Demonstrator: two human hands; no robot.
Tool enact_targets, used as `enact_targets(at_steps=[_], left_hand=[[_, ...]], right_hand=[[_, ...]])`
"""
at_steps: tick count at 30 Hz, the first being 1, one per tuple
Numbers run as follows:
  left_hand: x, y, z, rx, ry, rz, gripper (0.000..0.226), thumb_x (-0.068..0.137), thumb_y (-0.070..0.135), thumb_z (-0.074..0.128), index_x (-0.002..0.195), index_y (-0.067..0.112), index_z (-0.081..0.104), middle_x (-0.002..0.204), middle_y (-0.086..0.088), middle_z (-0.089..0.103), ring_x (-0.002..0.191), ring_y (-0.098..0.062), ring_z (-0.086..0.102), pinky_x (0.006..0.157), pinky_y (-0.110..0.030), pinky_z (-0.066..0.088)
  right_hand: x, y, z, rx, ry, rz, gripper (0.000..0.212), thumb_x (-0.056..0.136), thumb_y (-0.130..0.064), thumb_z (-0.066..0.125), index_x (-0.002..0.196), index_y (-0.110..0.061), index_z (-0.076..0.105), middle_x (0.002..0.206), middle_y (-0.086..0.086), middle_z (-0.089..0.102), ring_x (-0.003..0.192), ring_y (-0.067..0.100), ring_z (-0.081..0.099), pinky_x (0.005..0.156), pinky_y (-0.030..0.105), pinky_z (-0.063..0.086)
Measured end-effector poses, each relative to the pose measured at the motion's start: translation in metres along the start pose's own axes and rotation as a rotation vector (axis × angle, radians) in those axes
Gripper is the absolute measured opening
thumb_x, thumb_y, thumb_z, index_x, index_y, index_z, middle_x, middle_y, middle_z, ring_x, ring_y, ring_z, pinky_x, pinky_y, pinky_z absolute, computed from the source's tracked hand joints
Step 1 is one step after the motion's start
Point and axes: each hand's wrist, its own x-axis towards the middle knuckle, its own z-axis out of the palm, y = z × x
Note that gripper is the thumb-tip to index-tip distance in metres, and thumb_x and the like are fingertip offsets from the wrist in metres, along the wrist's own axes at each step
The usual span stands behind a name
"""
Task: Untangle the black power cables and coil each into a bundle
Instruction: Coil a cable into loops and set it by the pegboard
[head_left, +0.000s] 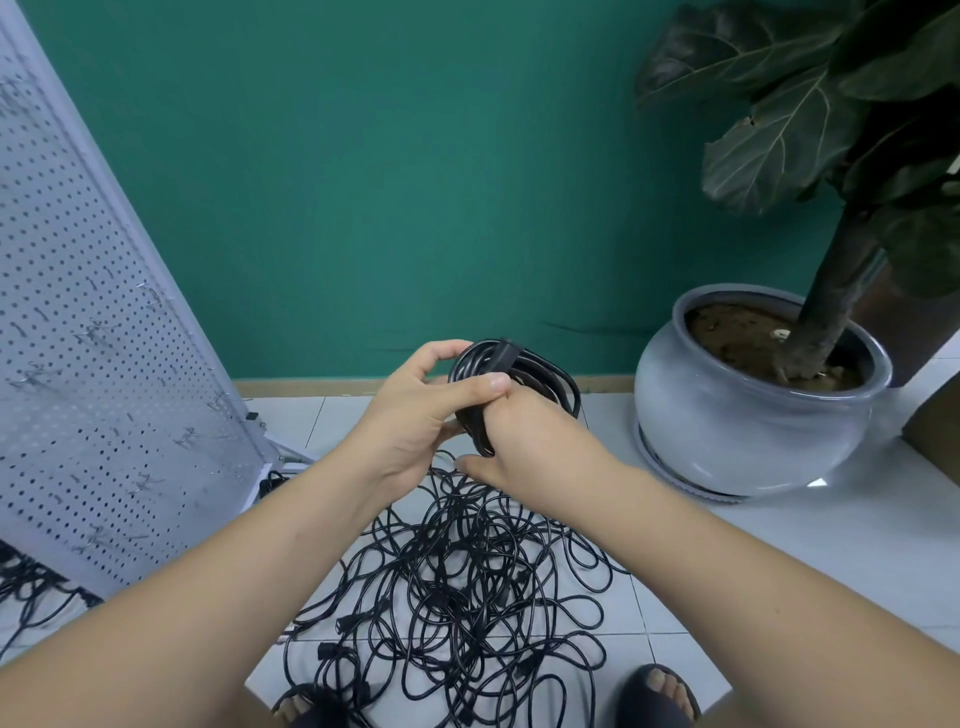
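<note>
One bundle (519, 370) is nearing completion, by my judgement: I am gripping its coils with left hand (415, 415) and right hand (535, 441), fingers curled round them; most cables (467, 587) are lying tangled on the floor (779, 571) below.

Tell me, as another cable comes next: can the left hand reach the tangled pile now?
Likely not yet: left hand and right hand both grip the coiled bundle; the pile lies uncovered below.

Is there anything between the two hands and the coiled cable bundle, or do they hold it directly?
Nothing visible is between them. The left hand and the right hand both grip the coiled bundle directly, in the air above the tangled cables on the floor.
</note>
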Motion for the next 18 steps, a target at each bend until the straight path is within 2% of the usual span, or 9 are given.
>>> enact_targets(at_steps=[4, 9, 13, 16, 17, 18], left_hand=[[0.001, 0.008, -0.006, 0.006, -0.027, 0.022, 0.058, 0.079, 0.003, 0.087, 0.129, 0.01, 0.058, 0.096, -0.013, 0.078, 0.079, -0.023, 0.071, 0.07, -0.028, 0.059], [0.0, 0.015, -0.005, -0.01, -0.03, 0.065, 0.068, 0.071, 0.01, 0.09, 0.128, 0.017, 0.053, 0.096, -0.012, 0.078, 0.076, -0.023, 0.07, 0.067, -0.029, 0.058], [0.003, 0.025, -0.013, -0.034, -0.008, 0.097, 0.068, 0.067, 0.013, 0.089, 0.125, 0.017, 0.054, 0.093, -0.011, 0.077, 0.074, -0.023, 0.069, 0.064, -0.031, 0.058], [0.007, 0.028, -0.026, -0.01, -0.04, 0.095, 0.07, 0.07, 0.006, 0.093, 0.128, 0.014, 0.055, 0.092, -0.013, 0.076, 0.074, -0.027, 0.07, 0.072, -0.036, 0.061], [0.007, 0.028, -0.03, -0.002, -0.08, 0.084, 0.068, 0.072, 0.003, 0.092, 0.13, 0.012, 0.056, 0.09, -0.012, 0.075, 0.073, -0.027, 0.07, 0.08, -0.041, 0.06], [0.007, 0.027, -0.032, -0.001, -0.131, 0.07, 0.065, 0.075, 0.003, 0.088, 0.132, 0.009, 0.056, 0.087, -0.012, 0.073, 0.072, -0.026, 0.069, 0.086, -0.045, 0.059]], right_hand=[[-0.014, -0.009, -0.012, -0.015, 0.027, 0.011, 0.066, 0.102, -0.052, 0.065, 0.147, -0.007, 0.049, 0.133, 0.011, 0.061, 0.12, 0.029, 0.059, 0.101, 0.04, 0.052], [-0.024, -0.015, -0.035, -0.034, 0.092, -0.007, 0.056, 0.103, -0.062, 0.053, 0.134, -0.015, 0.057, 0.122, 0.003, 0.066, 0.11, 0.026, 0.064, 0.09, 0.039, 0.052], [-0.032, -0.021, -0.052, -0.001, 0.281, -0.085, 0.037, 0.106, -0.055, 0.052, 0.119, -0.023, 0.065, 0.103, -0.005, 0.068, 0.095, 0.022, 0.065, 0.083, 0.041, 0.053], [-0.027, -0.003, -0.06, 0.163, 0.54, -0.081, 0.021, 0.102, -0.042, 0.062, 0.107, -0.022, 0.064, 0.099, -0.006, 0.063, 0.094, 0.018, 0.062, 0.083, 0.043, 0.055], [-0.024, 0.005, -0.062, 0.242, 0.551, -0.04, 0.024, 0.1, -0.041, 0.067, 0.113, -0.022, 0.062, 0.106, -0.008, 0.062, 0.101, 0.015, 0.062, 0.087, 0.041, 0.055], [-0.018, 0.015, -0.063, 0.35, 0.482, 0.027, 0.035, 0.098, -0.043, 0.072, 0.123, -0.023, 0.059, 0.117, -0.011, 0.062, 0.111, 0.009, 0.061, 0.094, 0.037, 0.054]])
